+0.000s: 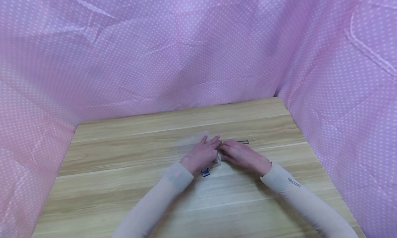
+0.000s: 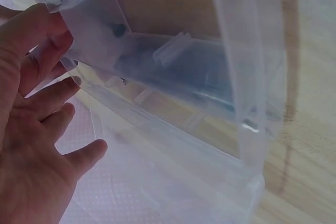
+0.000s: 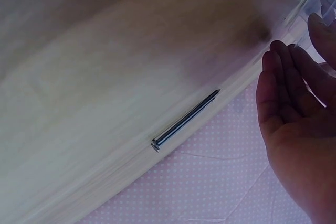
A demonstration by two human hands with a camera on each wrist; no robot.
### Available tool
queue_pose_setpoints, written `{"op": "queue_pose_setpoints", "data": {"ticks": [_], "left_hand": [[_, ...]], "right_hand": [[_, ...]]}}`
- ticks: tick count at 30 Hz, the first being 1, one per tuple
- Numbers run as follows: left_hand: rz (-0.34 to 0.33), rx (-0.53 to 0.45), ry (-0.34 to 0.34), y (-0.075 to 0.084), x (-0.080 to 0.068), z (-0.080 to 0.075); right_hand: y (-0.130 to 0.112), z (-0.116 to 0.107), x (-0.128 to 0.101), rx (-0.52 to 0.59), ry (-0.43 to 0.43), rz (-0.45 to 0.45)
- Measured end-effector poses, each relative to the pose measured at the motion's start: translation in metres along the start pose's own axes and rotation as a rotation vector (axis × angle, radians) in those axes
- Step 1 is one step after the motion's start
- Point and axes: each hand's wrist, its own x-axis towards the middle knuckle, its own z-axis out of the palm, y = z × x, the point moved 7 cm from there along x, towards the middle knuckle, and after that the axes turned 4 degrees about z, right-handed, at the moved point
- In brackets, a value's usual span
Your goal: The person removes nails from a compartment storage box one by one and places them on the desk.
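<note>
A clear plastic box (image 2: 184,103) lies on the table with its see-through lid (image 1: 187,146) swung open toward the far left. My left hand (image 1: 203,155) reaches over it; in the left wrist view the thumb and index finger pinch one end wall, while the other fingers spread away. A small dark-blue clip (image 1: 205,172) shows just below this hand. Beside the box's right end is my right hand (image 1: 240,155), its fingers loosely bent and thumb apart. Two steel nails (image 3: 185,120) lie side by side on the wood, beyond the right hand.
The wood-grain table (image 1: 124,182) has its far edge close to a pink dotted cloth (image 1: 139,58), which also hangs along both sides. Pale sleeves cover both forearms.
</note>
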Motion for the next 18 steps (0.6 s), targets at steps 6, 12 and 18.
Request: {"op": "queue_pose_setpoints", "data": {"ticks": [6, 12, 18], "left_hand": [[-0.017, -0.106, 0.046, -0.007, -0.006, 0.002], [0.011, -0.236, 0.209, -0.016, -0.022, -0.003], [-0.018, -0.246, 0.290, -0.023, -0.036, -0.007]], "right_hand": [[0.001, 0.000, 0.001, 0.004, -0.028, 0.029], [0.002, 0.000, 0.001, 0.029, -0.050, 0.060], [0.002, 0.001, 0.000, 0.026, -0.057, 0.075]]}}
